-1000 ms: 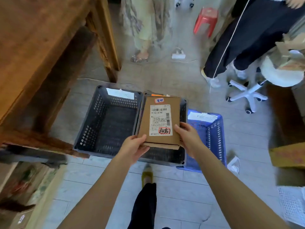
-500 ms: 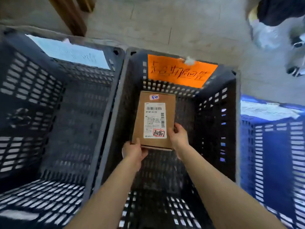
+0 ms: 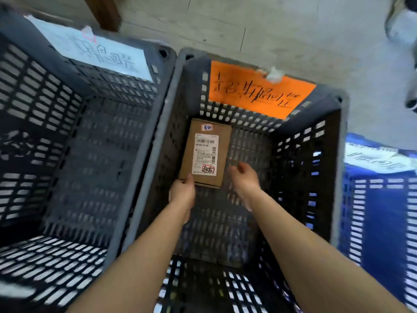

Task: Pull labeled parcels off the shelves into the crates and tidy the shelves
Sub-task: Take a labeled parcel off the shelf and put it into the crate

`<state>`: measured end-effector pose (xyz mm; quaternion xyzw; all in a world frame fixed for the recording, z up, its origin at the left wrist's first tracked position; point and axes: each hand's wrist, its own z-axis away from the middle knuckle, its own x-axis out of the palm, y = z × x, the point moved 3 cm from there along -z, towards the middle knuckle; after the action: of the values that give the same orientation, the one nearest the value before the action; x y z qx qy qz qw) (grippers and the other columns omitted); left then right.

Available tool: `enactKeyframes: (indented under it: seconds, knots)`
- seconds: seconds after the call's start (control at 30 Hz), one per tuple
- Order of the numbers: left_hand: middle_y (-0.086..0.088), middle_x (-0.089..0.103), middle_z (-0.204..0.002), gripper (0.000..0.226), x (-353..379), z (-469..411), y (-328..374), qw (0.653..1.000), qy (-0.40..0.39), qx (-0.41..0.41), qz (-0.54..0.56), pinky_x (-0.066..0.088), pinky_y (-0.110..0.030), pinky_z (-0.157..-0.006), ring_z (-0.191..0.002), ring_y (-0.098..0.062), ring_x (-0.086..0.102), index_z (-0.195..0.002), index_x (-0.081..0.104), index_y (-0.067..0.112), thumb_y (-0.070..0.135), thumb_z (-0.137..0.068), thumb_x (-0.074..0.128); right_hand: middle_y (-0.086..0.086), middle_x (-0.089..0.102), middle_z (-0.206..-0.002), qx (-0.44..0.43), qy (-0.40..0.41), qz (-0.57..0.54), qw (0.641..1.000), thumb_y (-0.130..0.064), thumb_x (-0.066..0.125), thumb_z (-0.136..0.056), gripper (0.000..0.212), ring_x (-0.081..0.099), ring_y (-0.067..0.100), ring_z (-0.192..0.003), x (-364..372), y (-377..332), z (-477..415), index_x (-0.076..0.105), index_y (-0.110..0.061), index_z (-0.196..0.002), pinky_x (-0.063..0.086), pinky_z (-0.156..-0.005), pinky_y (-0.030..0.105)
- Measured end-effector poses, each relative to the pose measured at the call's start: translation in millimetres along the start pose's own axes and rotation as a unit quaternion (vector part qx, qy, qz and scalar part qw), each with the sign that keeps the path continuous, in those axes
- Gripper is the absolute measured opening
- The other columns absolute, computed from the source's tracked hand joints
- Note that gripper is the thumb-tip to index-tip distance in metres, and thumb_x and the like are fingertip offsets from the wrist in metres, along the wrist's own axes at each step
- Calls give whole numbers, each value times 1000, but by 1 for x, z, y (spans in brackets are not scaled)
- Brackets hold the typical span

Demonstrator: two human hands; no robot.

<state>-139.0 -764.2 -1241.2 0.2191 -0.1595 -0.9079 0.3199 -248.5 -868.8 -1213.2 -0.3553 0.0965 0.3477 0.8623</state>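
A flat brown cardboard parcel (image 3: 204, 152) with a white shipping label and a red-marked sticker lies deep in the middle grey crate (image 3: 340, 141), close to its far wall. That crate carries an orange handwritten sign (image 3: 257, 93) on its far rim. My left hand (image 3: 181, 192) holds the parcel's near left corner, thumb on top. My right hand (image 3: 244, 177) is off the parcel, just to its right, with loosely curled fingers that hold nothing.
A second grey crate (image 3: 155, 123) with a white paper sign (image 3: 94, 53) stands at the left. A blue crate (image 3: 381, 211) with a white sign stands at the right. Beyond the crates are grey floor tiles and a wooden table leg (image 3: 105, 12).
The parcel went from above the crates down to the bottom of the middle crate. My right hand has let go of it and drawn slightly right; my left hand keeps its hold.
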Motion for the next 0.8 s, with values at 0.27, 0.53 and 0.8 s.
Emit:
enactKeyframes:
  seconds: [0.27, 0.53, 0.8]
  knots:
    - [-9, 62, -107, 41, -113, 227, 75, 995, -14, 15, 101, 47, -36, -92, -100, -24, 58, -116, 57, 8, 40, -93, 46, 8, 66, -101, -88, -67, 59, 992, -24, 58, -88, 28, 56, 16, -74, -61, -135, 210, 59, -4, -107, 39, -60, 19]
    - [-16, 64, -97, 31, -329, 458, 102, 957, 133, 153, 207, 48, -39, -86, -96, -31, 60, -100, 64, 7, 32, -93, 48, 6, 63, -119, -295, -231, 141, 917, -36, 60, -86, 45, 57, 15, -109, -35, -265, 483, 59, -7, -120, 42, -88, 28]
    - [14, 62, -74, 14, -558, 686, 12, 840, 314, 300, 326, 41, -6, -58, -73, -7, 56, -92, 65, 16, 26, -91, 54, -24, 60, -93, -451, -427, 134, 772, -35, 63, -84, 7, 57, -22, -78, 36, -290, 789, 59, -33, -89, 40, -60, -2]
